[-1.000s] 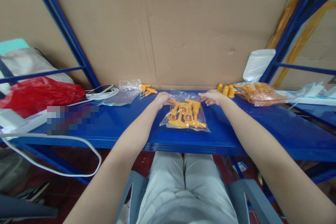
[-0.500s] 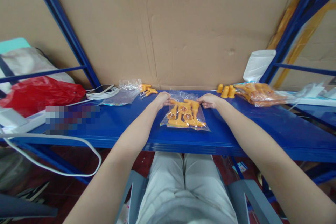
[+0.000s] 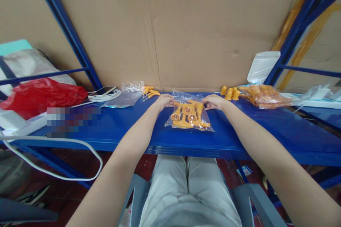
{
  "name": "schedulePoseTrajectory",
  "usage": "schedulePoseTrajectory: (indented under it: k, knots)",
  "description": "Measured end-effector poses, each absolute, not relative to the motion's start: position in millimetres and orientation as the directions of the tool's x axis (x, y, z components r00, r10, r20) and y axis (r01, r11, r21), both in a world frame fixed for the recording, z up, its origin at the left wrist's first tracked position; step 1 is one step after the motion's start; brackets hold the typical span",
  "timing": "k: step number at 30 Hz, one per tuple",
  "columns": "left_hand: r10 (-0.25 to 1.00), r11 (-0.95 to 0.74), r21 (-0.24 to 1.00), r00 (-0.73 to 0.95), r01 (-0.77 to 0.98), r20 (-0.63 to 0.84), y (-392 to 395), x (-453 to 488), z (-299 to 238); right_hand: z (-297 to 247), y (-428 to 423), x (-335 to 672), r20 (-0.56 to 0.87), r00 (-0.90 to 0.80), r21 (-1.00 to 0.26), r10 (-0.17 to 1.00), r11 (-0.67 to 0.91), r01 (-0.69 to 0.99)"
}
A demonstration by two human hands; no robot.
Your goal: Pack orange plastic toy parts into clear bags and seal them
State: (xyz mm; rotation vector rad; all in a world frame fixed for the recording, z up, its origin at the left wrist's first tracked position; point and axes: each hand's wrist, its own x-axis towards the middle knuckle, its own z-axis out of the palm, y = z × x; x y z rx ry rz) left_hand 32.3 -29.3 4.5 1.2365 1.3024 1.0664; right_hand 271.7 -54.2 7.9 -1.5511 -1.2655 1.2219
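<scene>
A clear plastic bag of orange plastic parts (image 3: 188, 116) lies flat on the blue shelf (image 3: 133, 127) in front of me. My left hand (image 3: 164, 100) pinches the bag's far left corner. My right hand (image 3: 215, 101) pinches its far right corner. Both hands rest on the shelf with fingers curled on the plastic.
Loose orange parts (image 3: 229, 93) and another filled bag (image 3: 263, 95) lie to the right. Left of the hands sit more orange parts (image 3: 149, 90), empty clear bags (image 3: 128, 94), a white cable (image 3: 103, 95) and a red bag (image 3: 39, 95). Cardboard (image 3: 186, 32) backs the shelf.
My right hand has moved left from beside the bag and closed on its far right corner. The left hand has stayed on the other corner.
</scene>
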Motion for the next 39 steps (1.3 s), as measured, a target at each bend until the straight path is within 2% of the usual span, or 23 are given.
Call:
schedulePoseTrajectory:
  k: [4, 11, 20, 29, 39]
  knots:
    - [0.992, 0.075, 0.993, 0.093, 0.094, -0.083, -30, 30, 5, 6, -55, 268, -0.181, 0.03, -0.961, 0.983, -0.183, 0.208]
    - [0.997, 0.056, 0.995, 0.053, 0.078, -0.06, -23, 27, 1, 5, -53, 275, -0.138, 0.039, -0.962, 0.99, -0.143, 0.231]
    - [0.99, -0.011, 0.998, 0.139, 0.056, 0.003, -24, 22, 0, -2, -47, 290, 0.026, -0.093, -0.97, 0.995, 0.048, 0.24]
    - [0.988, -0.024, 0.997, 0.155, 0.08, 0.011, -20, 18, -4, -2, -46, 289, 0.019, -0.066, -0.964, 0.998, 0.036, 0.265]
    - [0.994, -0.058, 0.993, 0.1, 0.1, 0.048, -17, 23, -6, -4, -45, 290, 0.012, -0.064, -0.98, 0.998, 0.024, 0.199]
